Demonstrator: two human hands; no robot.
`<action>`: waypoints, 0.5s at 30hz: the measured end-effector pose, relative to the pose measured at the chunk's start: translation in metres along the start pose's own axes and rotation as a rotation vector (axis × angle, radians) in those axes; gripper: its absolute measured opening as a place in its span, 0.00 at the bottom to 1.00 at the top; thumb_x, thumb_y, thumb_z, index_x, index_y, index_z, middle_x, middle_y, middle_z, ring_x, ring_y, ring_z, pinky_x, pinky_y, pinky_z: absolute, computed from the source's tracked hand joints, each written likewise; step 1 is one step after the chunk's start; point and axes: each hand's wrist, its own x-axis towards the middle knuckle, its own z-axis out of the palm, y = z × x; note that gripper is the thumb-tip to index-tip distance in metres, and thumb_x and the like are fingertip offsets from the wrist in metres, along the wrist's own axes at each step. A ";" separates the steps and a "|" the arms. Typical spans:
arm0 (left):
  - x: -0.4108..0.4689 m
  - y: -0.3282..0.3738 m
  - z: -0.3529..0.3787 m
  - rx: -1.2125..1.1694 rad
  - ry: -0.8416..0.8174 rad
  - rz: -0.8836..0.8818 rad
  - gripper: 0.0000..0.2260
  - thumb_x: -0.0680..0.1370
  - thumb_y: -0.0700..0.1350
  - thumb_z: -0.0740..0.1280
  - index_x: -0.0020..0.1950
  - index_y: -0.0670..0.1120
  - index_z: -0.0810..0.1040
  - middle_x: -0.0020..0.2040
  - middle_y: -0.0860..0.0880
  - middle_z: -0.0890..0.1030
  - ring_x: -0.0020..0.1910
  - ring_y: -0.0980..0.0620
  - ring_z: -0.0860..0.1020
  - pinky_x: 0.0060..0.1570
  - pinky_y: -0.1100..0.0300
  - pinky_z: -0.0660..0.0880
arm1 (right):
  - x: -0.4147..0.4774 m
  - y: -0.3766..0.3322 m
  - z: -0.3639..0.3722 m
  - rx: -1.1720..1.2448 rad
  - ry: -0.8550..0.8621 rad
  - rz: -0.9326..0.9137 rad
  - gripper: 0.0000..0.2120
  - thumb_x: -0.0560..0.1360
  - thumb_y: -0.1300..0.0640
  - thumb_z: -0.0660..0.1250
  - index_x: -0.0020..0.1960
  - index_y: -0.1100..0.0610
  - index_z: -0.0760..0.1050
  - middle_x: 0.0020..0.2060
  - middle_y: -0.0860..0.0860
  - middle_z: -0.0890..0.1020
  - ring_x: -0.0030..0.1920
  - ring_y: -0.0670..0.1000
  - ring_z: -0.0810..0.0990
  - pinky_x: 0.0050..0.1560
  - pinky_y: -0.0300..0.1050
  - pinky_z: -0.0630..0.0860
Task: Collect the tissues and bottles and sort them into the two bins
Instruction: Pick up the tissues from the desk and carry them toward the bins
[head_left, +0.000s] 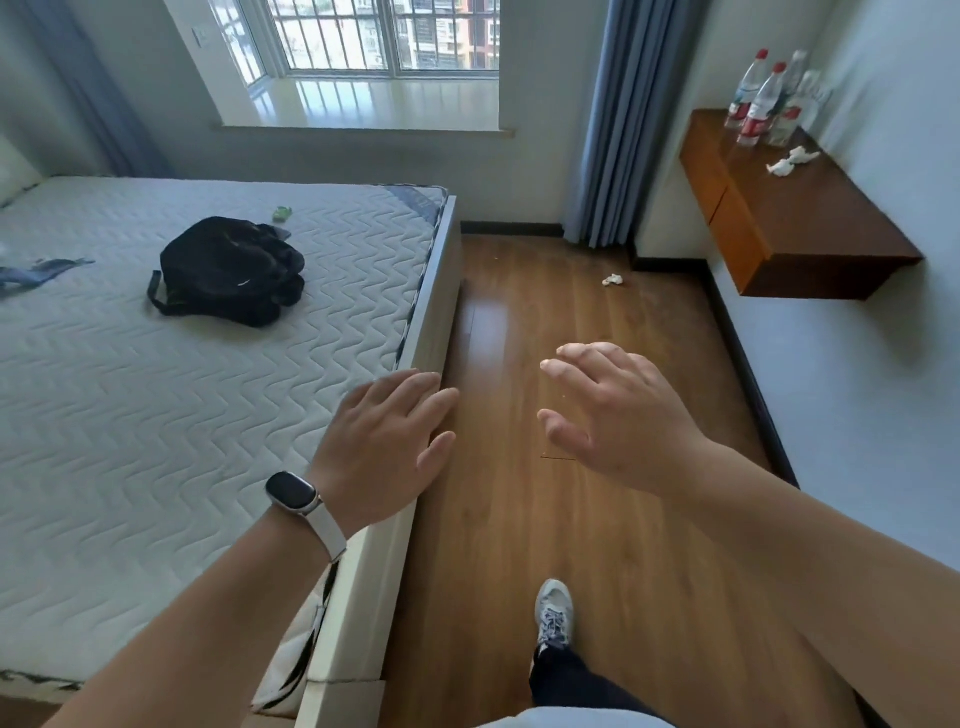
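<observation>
Hands: your left hand (384, 447) and right hand (618, 410) were spread, empty.
Bottles (761, 101): clear, red-capped, stood at the shelf's (810, 218) far end.
Tissues (792, 160): white, crumpled, beside them on brown wood.

Mattress (156, 389) at 9 o'clock: off-white, quilted zigzag pattern, dark blue edge trim; backpack (228, 270) on it black, small scrap (282, 212) at 11 o'clock green. Floor (519, 519) at 6 o'clock: mid-brown wood planks, black skirting (748, 374); curtain (618, 130) at 1 o'clock grey-blue, shelf (810, 218) at 2 o'clock dark brown top with orange-brown front. Bottles (758, 104) at 2 o'clock clear, two with red caps and red-white labels; shelf tissues (792, 160) and floor tissue (613, 280) white; watch (293, 492) black face, white strap; shoe (554, 610) white-grey, trouser leg (571, 686) dark navy.
</observation>
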 end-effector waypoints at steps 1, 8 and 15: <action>0.017 -0.003 0.004 0.002 -0.004 -0.003 0.18 0.77 0.54 0.60 0.63 0.48 0.77 0.63 0.47 0.78 0.64 0.46 0.73 0.59 0.48 0.70 | 0.012 0.014 0.003 0.008 0.006 0.011 0.26 0.75 0.41 0.57 0.64 0.56 0.75 0.62 0.54 0.78 0.62 0.58 0.75 0.56 0.57 0.74; 0.154 -0.010 0.041 -0.016 0.003 0.048 0.18 0.77 0.54 0.60 0.62 0.48 0.78 0.63 0.47 0.78 0.64 0.47 0.72 0.57 0.49 0.70 | 0.079 0.121 0.010 0.029 -0.005 0.121 0.25 0.75 0.41 0.57 0.64 0.55 0.75 0.62 0.53 0.77 0.63 0.56 0.74 0.57 0.56 0.72; 0.251 -0.007 0.080 -0.061 0.005 0.087 0.17 0.76 0.53 0.63 0.63 0.49 0.77 0.63 0.49 0.78 0.64 0.47 0.73 0.58 0.49 0.70 | 0.124 0.206 0.026 0.004 -0.084 0.191 0.25 0.76 0.41 0.57 0.66 0.54 0.73 0.65 0.53 0.75 0.66 0.55 0.71 0.61 0.56 0.69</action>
